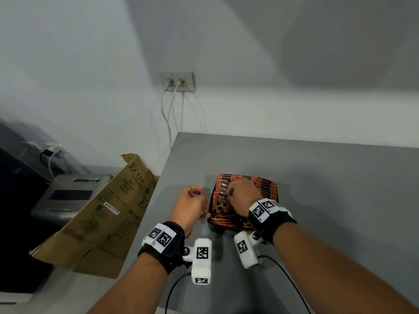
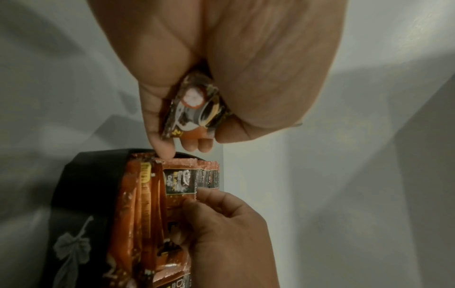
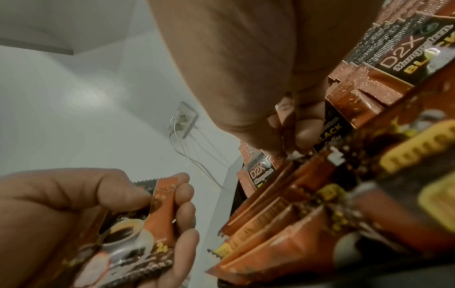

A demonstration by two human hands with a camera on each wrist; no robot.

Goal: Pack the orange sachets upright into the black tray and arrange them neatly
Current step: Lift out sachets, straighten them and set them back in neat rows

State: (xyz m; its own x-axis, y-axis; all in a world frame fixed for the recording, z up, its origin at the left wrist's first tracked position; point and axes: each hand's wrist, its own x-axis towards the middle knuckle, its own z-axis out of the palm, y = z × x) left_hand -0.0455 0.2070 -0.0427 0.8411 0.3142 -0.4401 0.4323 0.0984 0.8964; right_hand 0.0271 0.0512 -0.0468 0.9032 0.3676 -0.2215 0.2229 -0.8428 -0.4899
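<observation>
The black tray [image 2: 81, 185] stands on the grey table [image 1: 317, 189], filled with several orange sachets [image 1: 267, 186] standing upright in rows. My right hand [image 1: 230, 192] is over the tray and pinches the top of one upright sachet [image 2: 181, 179] near the front of the stack. My left hand [image 1: 195, 197] hovers just left of the tray and grips a loose orange sachet [image 2: 194, 111] with a coffee cup print, fingers curled round it. The right hand hides the tray's middle in the head view.
A brown cardboard box [image 1: 102, 214] leans against the table's left edge, with a grey machine [image 1: 68, 196] beyond it. A wall socket [image 1: 178, 81] with white cables hangs behind the table's far left corner. Bare tabletop lies right of the tray.
</observation>
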